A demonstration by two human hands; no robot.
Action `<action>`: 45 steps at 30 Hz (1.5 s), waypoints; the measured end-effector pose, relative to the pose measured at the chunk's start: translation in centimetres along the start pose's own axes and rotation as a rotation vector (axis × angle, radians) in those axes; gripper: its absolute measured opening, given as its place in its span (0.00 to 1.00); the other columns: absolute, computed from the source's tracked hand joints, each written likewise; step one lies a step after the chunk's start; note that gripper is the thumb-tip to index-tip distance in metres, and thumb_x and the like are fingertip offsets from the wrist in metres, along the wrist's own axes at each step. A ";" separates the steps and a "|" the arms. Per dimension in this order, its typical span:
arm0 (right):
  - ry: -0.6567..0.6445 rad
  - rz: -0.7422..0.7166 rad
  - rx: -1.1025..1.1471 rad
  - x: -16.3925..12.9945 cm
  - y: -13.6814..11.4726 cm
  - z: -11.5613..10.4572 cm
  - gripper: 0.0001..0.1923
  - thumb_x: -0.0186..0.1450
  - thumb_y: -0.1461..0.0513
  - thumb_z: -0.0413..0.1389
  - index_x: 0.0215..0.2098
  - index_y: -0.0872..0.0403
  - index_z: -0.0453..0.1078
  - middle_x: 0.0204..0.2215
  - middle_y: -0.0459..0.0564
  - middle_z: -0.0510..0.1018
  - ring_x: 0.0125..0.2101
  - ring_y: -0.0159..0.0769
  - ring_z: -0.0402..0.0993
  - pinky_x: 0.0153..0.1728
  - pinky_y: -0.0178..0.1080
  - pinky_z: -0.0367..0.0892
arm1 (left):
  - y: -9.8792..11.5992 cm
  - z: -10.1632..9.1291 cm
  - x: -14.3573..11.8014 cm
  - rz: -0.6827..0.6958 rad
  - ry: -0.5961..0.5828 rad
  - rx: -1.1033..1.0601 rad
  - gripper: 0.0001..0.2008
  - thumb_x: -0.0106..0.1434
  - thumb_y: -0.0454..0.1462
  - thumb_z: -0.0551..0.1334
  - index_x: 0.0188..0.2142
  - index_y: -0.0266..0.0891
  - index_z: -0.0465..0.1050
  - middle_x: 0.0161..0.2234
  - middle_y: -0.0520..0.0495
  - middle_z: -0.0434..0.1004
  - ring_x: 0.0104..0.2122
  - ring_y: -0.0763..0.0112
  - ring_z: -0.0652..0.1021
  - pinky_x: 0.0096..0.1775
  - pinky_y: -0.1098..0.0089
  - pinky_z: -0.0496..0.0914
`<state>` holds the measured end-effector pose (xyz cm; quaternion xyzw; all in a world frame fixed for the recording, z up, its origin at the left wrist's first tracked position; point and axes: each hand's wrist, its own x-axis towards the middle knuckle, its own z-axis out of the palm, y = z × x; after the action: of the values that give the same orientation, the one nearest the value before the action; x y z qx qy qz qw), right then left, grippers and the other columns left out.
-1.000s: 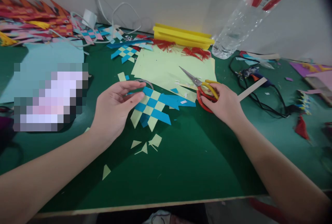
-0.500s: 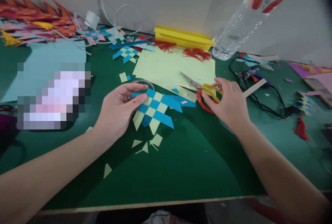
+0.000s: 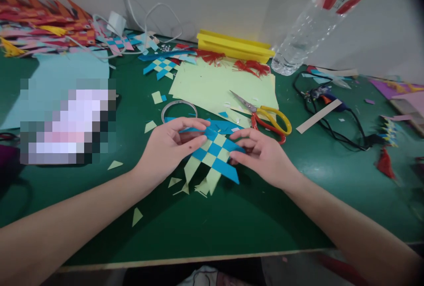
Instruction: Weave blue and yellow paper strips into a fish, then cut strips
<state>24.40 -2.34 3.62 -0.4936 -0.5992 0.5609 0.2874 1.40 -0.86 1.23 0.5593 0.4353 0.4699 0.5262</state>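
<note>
A woven paper piece (image 3: 212, 156) in blue and pale green checks, with pointed strip ends, is held just above the table. My left hand (image 3: 175, 144) pinches its upper left part between thumb and fingers. At its right edge, my right hand (image 3: 261, 156) has curled thumb and fingers around a blue strip end. Scissors with one yellow and one red handle (image 3: 280, 118) lie just beyond my right hand, their blades pointing away to the left. Behind the woven piece, a roll of clear tape (image 3: 163, 113) and blue paper strips (image 3: 228, 126) lie partly covered.
Pale green paper sheets (image 3: 212, 83) lie behind, with red tassels (image 3: 251, 69) and a folded yellow paper (image 3: 235, 47). A plastic bottle (image 3: 294, 50) stands at the wall. Left is a blurred phone-like object (image 3: 73, 122); right, a black cable (image 3: 353, 144). Paper scraps (image 3: 137, 217) are scattered in front.
My right hand has let go of the scissors, which now lie on the table, and moved left to the woven paper piece. My left hand has shifted right and nearer with that piece.
</note>
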 end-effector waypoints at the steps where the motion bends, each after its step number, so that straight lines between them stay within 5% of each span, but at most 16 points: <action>1: 0.018 0.039 0.084 0.1 0.0 -0.2 0.17 0.61 0.59 0.63 0.46 0.52 0.66 0.32 0.45 0.81 0.30 0.31 0.80 0.38 0.38 0.77 | 0.0 0.0 0.0 -0.002 -0.007 -0.004 0.06 0.61 0.37 0.69 0.39 0.43 0.78 0.48 0.49 0.79 0.44 0.68 0.80 0.42 0.73 0.78; 5: 0.041 0.175 0.390 0.4 0.0 -1.1 0.19 0.60 0.60 0.65 0.47 0.52 0.68 0.31 0.43 0.80 0.30 0.27 0.79 0.35 0.31 0.76 | 0.1 -0.3 0.2 0.016 -0.038 0.017 0.07 0.67 0.39 0.62 0.42 0.44 0.77 0.50 0.47 0.78 0.44 0.68 0.80 0.43 0.70 0.78; 9: 0.020 0.315 0.609 0.5 -0.3 -1.2 0.17 0.59 0.64 0.66 0.45 0.53 0.69 0.30 0.43 0.79 0.28 0.26 0.78 0.32 0.27 0.76 | 0.5 -0.5 0.2 0.178 -0.144 0.225 0.12 0.66 0.36 0.62 0.49 0.48 0.75 0.53 0.48 0.74 0.52 0.64 0.76 0.51 0.64 0.75; 15: -0.085 0.412 0.652 0.2 -0.6 -1.0 0.19 0.58 0.64 0.66 0.46 0.53 0.70 0.26 0.41 0.76 0.20 0.22 0.69 0.21 0.24 0.70 | 0.9 -0.4 -0.2 0.303 -0.106 0.388 0.28 0.61 0.40 0.67 0.60 0.54 0.64 0.60 0.46 0.67 0.59 0.55 0.70 0.60 0.53 0.66; 20: -0.227 0.394 0.551 -0.2 -0.7 -0.8 0.20 0.59 0.60 0.66 0.47 0.53 0.69 0.23 0.40 0.74 0.19 0.21 0.67 0.20 0.24 0.65 | 1.7 -0.8 0.0 0.426 -0.306 0.458 0.07 0.66 0.38 0.62 0.42 0.50 0.77 0.50 0.50 0.78 0.56 0.60 0.73 0.59 0.56 0.66; 25: -0.084 0.195 0.191 -0.2 -0.9 -1.2 0.14 0.65 0.55 0.59 0.45 0.54 0.68 0.28 0.46 0.79 0.22 0.25 0.69 0.23 0.30 0.67 | 1.5 -0.9 -0.2 0.298 -0.222 0.481 0.04 0.64 0.42 0.64 0.35 0.48 0.77 0.36 0.52 0.83 0.49 0.60 0.79 0.57 0.57 0.69; 32: 0.147 -0.023 -0.144 0.1 -0.4 -2.3 0.14 0.69 0.51 0.51 0.41 0.50 0.74 0.36 0.50 0.80 0.30 0.33 0.76 0.27 0.37 0.74 | 1.0 -0.9 -0.1 0.153 -0.103 0.518 0.12 0.61 0.49 0.65 0.38 0.47 0.79 0.39 0.50 0.82 0.36 0.63 0.81 0.36 0.68 0.76; 37: 0.090 -0.040 -0.066 0.0 -0.8 -2.3 0.18 0.70 0.50 0.48 0.42 0.50 0.76 0.42 0.52 0.82 0.44 0.39 0.79 0.32 0.36 0.75 | 0.9 -0.9 0.2 0.140 -0.135 0.521 0.13 0.61 0.48 0.65 0.42 0.48 0.79 0.38 0.50 0.82 0.33 0.66 0.80 0.34 0.70 0.75; 45: -0.074 0.042 -0.060 -0.1 -0.9 -2.2 0.11 0.60 0.54 0.63 0.35 0.53 0.76 0.28 0.47 0.82 0.29 0.32 0.79 0.33 0.36 0.75 | 1.0 -1.0 0.2 0.088 -0.148 0.499 0.15 0.61 0.48 0.65 0.46 0.49 0.77 0.35 0.50 0.81 0.32 0.65 0.80 0.33 0.70 0.75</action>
<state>26.20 -1.47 4.98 -0.4934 -0.6154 0.5665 0.2385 0.47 -0.55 2.20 0.7231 0.4731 0.3284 0.3814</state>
